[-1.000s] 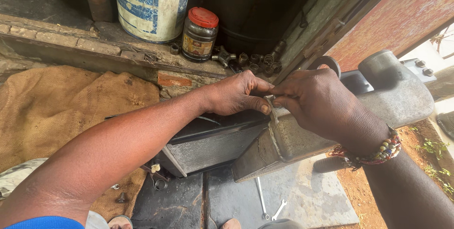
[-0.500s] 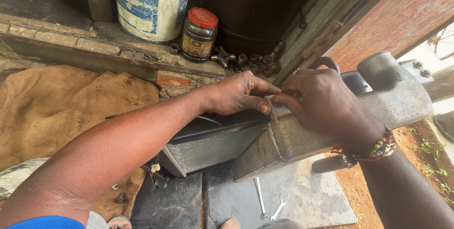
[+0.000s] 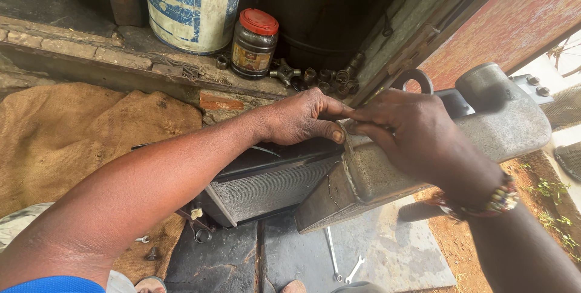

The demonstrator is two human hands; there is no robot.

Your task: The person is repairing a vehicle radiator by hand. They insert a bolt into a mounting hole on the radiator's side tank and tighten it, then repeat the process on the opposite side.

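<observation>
Head view: both hands meet at the radiator's top corner.
Left hand [image 3: 301, 117] and right hand [image 3: 404, 128] pinch together on the tank edge of the radiator [image 3: 339, 187]; spanners [image 3: 342, 261] on slab below, jar [image 3: 254, 43] on ledge behind.

Both hands [image 3: 363, 126] pinch at the grey radiator tank's [image 3: 423, 166] top edge.

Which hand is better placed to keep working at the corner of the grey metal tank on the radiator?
Probably the right hand: it lies on top of the grey metal tank, fingertips at its corner. The left hand reaches across the black finned radiator core and only pinches there.
</observation>
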